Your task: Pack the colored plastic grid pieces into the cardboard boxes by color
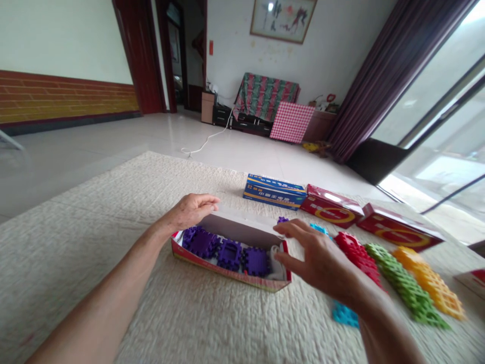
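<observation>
An open red-and-white cardboard box [227,273] lies on a cream rug and holds several purple interlocking plastic blocks [229,253]. My left hand [189,210] rests on the box's far left corner, fingers curled over the raised lid flap. My right hand [316,255] hovers at the box's right end, fingers spread and touching the end flap, holding nothing.
Rows of red [358,253], green [403,280], orange [430,280] and cyan [344,313] blocks lie on the rug to the right. A blue box [275,191] and two red boxes [329,208] [397,227] sit behind. A white cable [208,139] crosses the tiled floor.
</observation>
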The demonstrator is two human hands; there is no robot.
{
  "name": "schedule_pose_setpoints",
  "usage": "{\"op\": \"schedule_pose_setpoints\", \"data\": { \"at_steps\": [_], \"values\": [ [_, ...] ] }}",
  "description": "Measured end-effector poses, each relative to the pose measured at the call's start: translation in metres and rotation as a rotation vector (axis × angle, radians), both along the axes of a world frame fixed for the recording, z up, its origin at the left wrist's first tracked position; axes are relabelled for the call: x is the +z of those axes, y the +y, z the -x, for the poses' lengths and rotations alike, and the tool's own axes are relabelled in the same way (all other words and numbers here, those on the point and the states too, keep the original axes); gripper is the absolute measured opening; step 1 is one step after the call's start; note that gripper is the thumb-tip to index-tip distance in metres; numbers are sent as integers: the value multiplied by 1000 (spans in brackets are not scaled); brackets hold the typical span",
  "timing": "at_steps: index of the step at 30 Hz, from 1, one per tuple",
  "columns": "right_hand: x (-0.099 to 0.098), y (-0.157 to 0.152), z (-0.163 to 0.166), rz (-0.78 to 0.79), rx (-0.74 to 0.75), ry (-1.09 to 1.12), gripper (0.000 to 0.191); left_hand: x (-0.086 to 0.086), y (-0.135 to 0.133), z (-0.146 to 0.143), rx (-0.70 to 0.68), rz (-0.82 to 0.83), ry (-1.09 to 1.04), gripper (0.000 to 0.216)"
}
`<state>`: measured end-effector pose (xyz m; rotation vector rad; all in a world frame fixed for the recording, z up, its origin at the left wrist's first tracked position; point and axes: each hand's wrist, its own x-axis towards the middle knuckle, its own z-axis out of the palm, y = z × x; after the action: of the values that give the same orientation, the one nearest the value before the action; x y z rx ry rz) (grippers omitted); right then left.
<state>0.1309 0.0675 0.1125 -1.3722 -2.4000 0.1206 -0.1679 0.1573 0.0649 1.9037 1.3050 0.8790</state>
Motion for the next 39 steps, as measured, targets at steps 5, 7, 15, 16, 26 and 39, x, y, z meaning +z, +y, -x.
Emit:
{"op": "schedule_pose_setpoints", "data": {
  "at_steps": [5, 7, 15, 16, 26, 39],
  "values": [
    [-3, 33, -49, -159, -237, 47, 19, -1, 2, 0, -8, 0, 3, 41],
    [-17, 50, -64, -112, -305, -2, 21, -1, 2, 0, -3, 8, 6, 40],
    [-62, 96, -63, 63, -130, -153, 41, -4, 3, 0, 15, 17, -25, 39],
    [-64, 100, -62, 74, -116, -163, 40, -4, 3, 0, 16, 18, -23, 40],
    [-76, 105, -68, 37, -143, -166, 24, -1, 1, 1, -6, 43, -74, 39],
    [-13, 43, -6, -200, -131, 118, 27, 3, 0, 3, 12, 80, -231, 33]
  ]
}}
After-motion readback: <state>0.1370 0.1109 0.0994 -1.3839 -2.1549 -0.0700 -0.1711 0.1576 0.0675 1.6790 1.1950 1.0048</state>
